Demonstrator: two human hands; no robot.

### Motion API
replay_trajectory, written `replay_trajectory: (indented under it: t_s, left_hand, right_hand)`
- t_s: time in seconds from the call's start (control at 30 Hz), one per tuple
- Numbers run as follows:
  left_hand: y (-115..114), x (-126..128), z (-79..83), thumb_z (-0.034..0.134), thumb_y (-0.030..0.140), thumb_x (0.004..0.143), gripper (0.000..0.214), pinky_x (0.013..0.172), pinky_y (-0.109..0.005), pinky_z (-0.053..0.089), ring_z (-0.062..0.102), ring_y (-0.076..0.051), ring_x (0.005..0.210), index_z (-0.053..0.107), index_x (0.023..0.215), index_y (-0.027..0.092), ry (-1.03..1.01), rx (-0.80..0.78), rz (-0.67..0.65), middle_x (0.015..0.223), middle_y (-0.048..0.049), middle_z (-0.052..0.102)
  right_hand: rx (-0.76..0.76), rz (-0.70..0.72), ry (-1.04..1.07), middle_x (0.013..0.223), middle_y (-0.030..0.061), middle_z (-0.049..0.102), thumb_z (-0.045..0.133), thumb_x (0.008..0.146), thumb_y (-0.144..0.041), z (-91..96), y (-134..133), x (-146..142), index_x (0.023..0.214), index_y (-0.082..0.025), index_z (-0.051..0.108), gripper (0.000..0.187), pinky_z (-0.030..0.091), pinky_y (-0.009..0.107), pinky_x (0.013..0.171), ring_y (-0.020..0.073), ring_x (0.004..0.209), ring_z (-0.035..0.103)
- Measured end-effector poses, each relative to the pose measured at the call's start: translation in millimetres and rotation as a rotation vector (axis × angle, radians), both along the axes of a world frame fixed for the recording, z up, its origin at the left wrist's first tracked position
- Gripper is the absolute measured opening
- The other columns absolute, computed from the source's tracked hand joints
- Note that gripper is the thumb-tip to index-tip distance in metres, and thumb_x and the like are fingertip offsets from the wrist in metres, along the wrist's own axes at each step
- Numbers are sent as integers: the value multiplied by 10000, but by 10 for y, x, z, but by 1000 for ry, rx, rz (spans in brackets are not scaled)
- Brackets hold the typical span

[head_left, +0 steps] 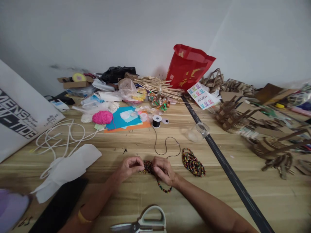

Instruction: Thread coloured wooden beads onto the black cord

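My left hand [129,167] and my right hand [164,169] rest close together on the wooden table [145,200], fingers pinched on a cluster of multicoloured wooden beads [148,167] between them. A beaded strand [164,188] trails out under my right hand toward me. Thin black cord [166,146] loops from the beads back to a black thread spool [156,121]. A separate pile of coloured beaded strands [193,162] lies just right of my right hand.
Scissors [143,222] lie at the near edge. White paper [66,169] and white cord [60,136] are at left, with a printed board [17,113]. Pink yarn [102,117], coloured paper, a red bag [187,66], a clear jar [198,131] and cardboard pieces [257,119] crowd the back and right.
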State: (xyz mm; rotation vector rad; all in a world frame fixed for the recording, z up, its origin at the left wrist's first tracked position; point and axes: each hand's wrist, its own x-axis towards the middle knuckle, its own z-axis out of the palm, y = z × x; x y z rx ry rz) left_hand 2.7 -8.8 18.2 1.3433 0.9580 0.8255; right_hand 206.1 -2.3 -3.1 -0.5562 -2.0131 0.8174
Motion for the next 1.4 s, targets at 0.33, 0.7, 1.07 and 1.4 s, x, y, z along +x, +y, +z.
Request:
replay_trajectory:
  t_s: [0.33, 0.7, 1.07, 1.4]
  left_hand:
    - [-38, 83, -57, 670, 233, 680, 124, 660, -251, 416, 547, -145, 673, 614, 636, 132, 54, 96, 61, 663, -9, 591]
    - [-57, 87, -39, 635, 222, 707, 99, 672, -254, 422, 560, -155, 681, 626, 644, 146, 204, 219, 76, 667, -12, 615]
    - [3, 41, 66, 581, 200, 736, 103, 639, -233, 444, 589, -153, 658, 648, 672, 154, 429, 317, 23, 663, -20, 647]
    - [-9, -38, 228, 544, 157, 768, 130, 611, -228, 419, 583, -153, 646, 662, 714, 158, 739, 393, -78, 698, -31, 659]
  right_hand:
    - [6, -28, 46, 803, 73, 597, 599, 835, -388, -11, -21, -36, 902, -150, 551, 252, 464, 269, 673, 155, 729, 563]
    - [78, -37, -5, 751, 55, 606, 539, 896, -234, -71, -12, -53, 860, -155, 575, 94, 456, 232, 634, 132, 680, 555]
    - [-288, 21, 11, 741, 49, 572, 571, 874, -356, 69, 30, 4, 783, -134, 616, 244, 420, 230, 608, 126, 683, 514]
    - [-993, 426, -8, 641, -10, 587, 766, 669, -423, 234, 153, 190, 756, -101, 614, 367, 452, 170, 517, 58, 511, 532]
